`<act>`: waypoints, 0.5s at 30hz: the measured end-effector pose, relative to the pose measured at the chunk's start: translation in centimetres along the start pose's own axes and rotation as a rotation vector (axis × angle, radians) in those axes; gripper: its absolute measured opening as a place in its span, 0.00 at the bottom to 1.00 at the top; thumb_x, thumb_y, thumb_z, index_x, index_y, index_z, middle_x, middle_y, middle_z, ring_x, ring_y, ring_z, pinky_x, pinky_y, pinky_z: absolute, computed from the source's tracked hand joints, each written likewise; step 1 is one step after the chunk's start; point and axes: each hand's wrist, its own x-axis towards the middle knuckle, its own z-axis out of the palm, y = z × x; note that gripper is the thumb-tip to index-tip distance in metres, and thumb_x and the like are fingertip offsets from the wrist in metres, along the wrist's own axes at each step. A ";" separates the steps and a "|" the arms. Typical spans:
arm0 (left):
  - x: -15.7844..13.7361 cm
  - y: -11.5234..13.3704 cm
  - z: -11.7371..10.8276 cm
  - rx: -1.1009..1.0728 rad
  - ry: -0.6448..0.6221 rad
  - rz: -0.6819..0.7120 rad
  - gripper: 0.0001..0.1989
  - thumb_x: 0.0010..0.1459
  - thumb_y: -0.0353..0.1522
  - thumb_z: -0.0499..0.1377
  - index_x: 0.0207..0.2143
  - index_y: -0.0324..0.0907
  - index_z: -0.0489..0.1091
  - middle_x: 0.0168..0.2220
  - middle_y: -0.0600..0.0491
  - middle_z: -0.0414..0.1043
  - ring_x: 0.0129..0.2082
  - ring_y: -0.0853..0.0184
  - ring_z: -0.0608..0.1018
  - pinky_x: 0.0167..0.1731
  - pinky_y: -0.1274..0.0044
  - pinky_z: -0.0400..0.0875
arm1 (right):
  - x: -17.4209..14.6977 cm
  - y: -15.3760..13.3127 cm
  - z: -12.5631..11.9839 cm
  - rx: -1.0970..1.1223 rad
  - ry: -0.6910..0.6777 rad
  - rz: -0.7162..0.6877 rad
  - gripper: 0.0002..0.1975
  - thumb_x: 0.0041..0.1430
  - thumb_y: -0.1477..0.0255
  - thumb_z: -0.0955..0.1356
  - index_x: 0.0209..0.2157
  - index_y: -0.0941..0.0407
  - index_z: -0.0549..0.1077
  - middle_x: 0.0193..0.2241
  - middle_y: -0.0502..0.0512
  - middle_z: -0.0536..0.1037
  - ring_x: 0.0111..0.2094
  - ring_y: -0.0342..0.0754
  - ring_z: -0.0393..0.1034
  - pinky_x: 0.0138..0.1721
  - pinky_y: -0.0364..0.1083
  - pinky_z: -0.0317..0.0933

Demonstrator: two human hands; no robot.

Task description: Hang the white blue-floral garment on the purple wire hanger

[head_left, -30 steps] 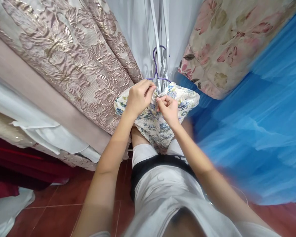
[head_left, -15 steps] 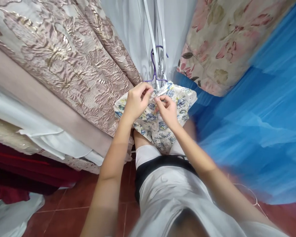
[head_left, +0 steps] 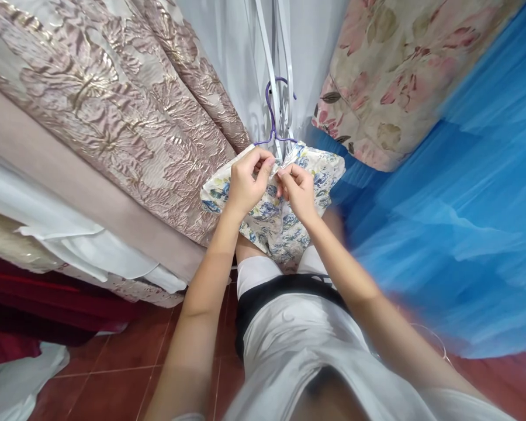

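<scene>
A white garment with a blue and yellow floral print [head_left: 284, 225] hangs in front of me on a purple hanger [head_left: 273, 111]. My left hand [head_left: 249, 178] pinches the upper front edge of this floral garment, left of its centre opening. Close beside it, my right hand [head_left: 298, 190] pinches the edge on the other side, thumb and forefinger together. The fingertips of both hands nearly meet. Whether a small fastener sits between them I cannot make out. White straps [head_left: 267, 47] run down behind the hands past the hanger.
Shiny pink brocade [head_left: 109, 111] hangs on the left, with white cloth [head_left: 70, 228] and dark red cloth [head_left: 48, 298] beyond it. On the right hang a pink floral fabric [head_left: 390, 88] and blue tulle [head_left: 456, 234]. Red tiles [head_left: 118, 374] cover the floor.
Both hands stay at the garment's front edge with only slight finger shifts. The view has moved a little, and the fingertips look slightly closer together.
</scene>
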 end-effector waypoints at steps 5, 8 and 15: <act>1.3 -1.8 -0.8 0.002 0.178 -0.008 0.20 0.74 0.49 0.48 0.40 0.44 0.67 0.35 0.52 0.70 0.36 0.68 0.75 0.34 0.75 0.67 | -1.3 2.3 1.0 -0.153 -0.056 0.152 0.19 0.65 0.56 0.67 0.25 0.51 0.61 0.16 0.45 0.67 0.18 0.43 0.61 0.24 0.43 0.57; 3.0 -4.9 -3.9 -0.031 0.333 0.003 0.21 0.73 0.50 0.49 0.42 0.43 0.66 0.36 0.54 0.68 0.33 0.73 0.71 0.32 0.77 0.65 | -3.6 3.4 0.7 -0.223 -0.099 0.256 0.16 0.64 0.62 0.66 0.24 0.51 0.60 0.14 0.44 0.66 0.17 0.42 0.60 0.24 0.43 0.56; -1.3 -13.4 -12.0 -0.068 0.377 -0.265 0.27 0.64 0.56 0.59 0.34 0.39 0.67 0.26 0.59 0.60 0.24 0.77 0.65 0.26 0.79 0.58 | -8.0 4.1 -1.9 -0.192 -0.119 0.290 0.13 0.58 0.66 0.66 0.22 0.52 0.60 0.12 0.44 0.65 0.16 0.41 0.57 0.22 0.43 0.52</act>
